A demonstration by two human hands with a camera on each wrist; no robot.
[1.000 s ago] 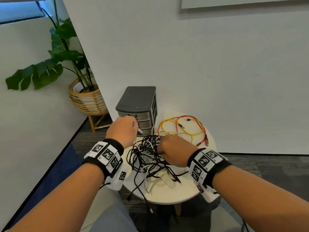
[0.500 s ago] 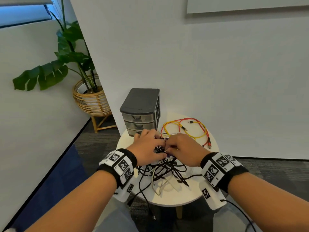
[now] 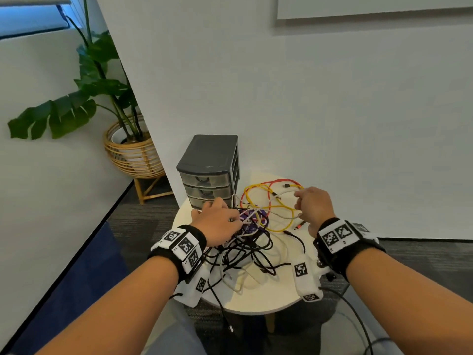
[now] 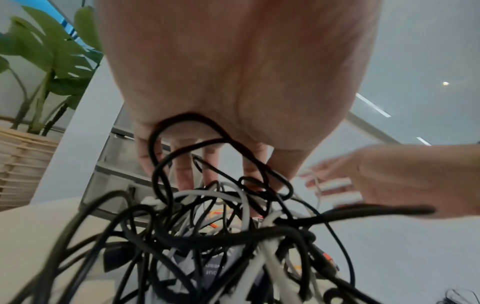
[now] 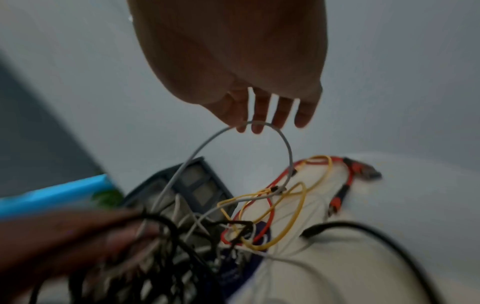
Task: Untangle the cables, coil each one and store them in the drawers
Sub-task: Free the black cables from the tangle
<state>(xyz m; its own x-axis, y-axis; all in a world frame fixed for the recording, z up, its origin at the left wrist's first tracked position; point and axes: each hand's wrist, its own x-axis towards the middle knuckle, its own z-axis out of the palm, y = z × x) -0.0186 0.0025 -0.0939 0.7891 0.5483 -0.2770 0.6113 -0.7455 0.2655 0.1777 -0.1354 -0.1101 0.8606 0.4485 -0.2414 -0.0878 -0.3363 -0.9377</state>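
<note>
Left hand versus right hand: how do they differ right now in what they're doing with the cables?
The left hand rests low on the black tangle, fingers down among the strands; the right hand is raised off to the side. The left takes many cables at once; the right pinches one white cable, lifted into an arch. Both work over the round table.

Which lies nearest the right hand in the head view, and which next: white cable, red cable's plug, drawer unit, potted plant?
From the right hand:
1. White cable, pinched in its fingers.
2. Red cable's plug, on the table just below the hand.
3. Drawer unit, at the table's back left.
4. Potted plant, on the floor, far left.
</note>
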